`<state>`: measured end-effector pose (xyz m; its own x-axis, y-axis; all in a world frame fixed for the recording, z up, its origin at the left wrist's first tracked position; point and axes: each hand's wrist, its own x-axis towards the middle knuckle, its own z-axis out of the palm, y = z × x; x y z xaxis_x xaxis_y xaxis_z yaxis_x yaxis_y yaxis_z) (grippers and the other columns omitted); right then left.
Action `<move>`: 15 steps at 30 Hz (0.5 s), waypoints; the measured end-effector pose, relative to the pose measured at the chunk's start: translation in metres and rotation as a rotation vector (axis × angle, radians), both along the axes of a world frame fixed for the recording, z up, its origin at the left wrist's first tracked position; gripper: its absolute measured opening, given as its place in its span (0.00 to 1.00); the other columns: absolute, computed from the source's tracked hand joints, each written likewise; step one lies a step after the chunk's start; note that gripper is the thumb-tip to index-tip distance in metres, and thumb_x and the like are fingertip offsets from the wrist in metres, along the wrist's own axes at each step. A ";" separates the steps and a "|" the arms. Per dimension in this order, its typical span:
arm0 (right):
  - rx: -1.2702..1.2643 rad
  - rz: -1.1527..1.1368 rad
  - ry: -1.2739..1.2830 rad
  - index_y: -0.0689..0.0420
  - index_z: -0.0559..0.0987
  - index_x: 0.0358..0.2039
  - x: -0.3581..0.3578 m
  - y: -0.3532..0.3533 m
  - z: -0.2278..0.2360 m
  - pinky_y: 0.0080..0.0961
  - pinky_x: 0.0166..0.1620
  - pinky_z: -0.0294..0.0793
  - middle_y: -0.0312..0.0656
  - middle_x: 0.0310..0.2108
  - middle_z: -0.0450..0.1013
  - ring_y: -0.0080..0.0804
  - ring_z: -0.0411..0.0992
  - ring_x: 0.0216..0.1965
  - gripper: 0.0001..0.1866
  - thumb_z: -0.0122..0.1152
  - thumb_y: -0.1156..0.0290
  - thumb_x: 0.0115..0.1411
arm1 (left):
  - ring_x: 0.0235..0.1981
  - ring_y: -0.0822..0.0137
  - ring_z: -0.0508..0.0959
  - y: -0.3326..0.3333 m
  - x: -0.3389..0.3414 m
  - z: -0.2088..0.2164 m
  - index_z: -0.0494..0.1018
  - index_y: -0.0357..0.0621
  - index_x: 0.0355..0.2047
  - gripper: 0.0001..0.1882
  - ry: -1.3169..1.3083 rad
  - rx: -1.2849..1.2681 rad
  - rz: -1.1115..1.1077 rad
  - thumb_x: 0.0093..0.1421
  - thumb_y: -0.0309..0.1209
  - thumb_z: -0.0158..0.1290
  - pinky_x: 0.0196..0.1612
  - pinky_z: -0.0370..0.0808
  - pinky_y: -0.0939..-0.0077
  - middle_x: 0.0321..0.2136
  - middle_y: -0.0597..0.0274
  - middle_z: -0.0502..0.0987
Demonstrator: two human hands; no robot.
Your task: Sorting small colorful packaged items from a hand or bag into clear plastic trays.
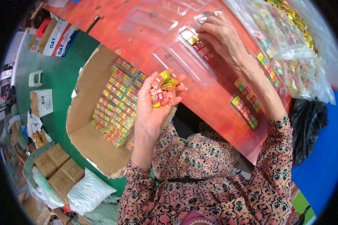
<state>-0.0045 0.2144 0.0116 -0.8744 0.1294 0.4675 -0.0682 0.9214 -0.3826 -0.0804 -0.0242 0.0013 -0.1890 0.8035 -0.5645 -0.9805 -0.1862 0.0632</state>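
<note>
My left hand (148,108) is palm up, its fingers curled around a heap of small wrapped sweets (160,98) in red and yellow-gold. Across the red table, my right hand (223,43) bends over a clear plastic tray (181,30) partly filled with the same kind of pieces. Its fingertips are bunched together at the tray's far part. Whatever they grip is hidden behind the fingers. An unfilled clear tray (169,67) lies between the two hands. Filled trays (245,112) rest near my right forearm, with another (267,69) beyond it.
A large open cardboard box (87,90) at the left holds many filled trays. More clear trays (148,22) lie at the table's far side. At the right are a big clear bag (294,71) of wrapped pieces and a black plastic bag (308,127). Cartons (60,170) stand at lower left.
</note>
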 end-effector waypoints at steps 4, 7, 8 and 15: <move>-0.146 0.064 -0.046 0.61 0.76 0.30 0.001 -0.019 0.011 0.32 0.38 0.67 0.41 0.30 0.70 0.38 0.68 0.35 0.07 0.59 0.72 0.51 | 0.33 0.49 0.78 0.001 0.001 -0.002 0.68 0.36 0.45 0.20 0.035 -0.001 -0.006 0.61 0.40 0.42 0.30 0.80 0.61 0.41 0.40 0.74; -0.243 0.263 -0.084 0.60 0.77 0.29 0.003 -0.040 0.022 0.32 0.38 0.67 0.42 0.30 0.71 0.37 0.68 0.35 0.08 0.60 0.69 0.51 | 0.33 0.49 0.78 0.000 0.001 0.002 0.69 0.37 0.45 0.20 0.051 -0.040 -0.005 0.61 0.40 0.42 0.31 0.79 0.61 0.41 0.41 0.74; -0.354 0.269 -0.140 0.60 0.77 0.28 0.005 -0.051 0.028 0.32 0.38 0.66 0.42 0.29 0.70 0.38 0.67 0.34 0.10 0.62 0.67 0.49 | 0.34 0.49 0.78 0.000 0.000 0.004 0.69 0.37 0.44 0.19 0.067 -0.046 -0.011 0.61 0.40 0.42 0.30 0.79 0.61 0.39 0.43 0.75; -0.295 0.243 -0.242 0.58 0.77 0.29 0.013 -0.074 0.014 0.33 0.40 0.65 0.38 0.28 0.69 0.38 0.65 0.36 0.10 0.63 0.72 0.44 | 0.35 0.48 0.78 -0.001 0.000 -0.010 0.70 0.37 0.43 0.20 -0.015 -0.072 0.042 0.61 0.40 0.42 0.30 0.79 0.57 0.35 0.46 0.76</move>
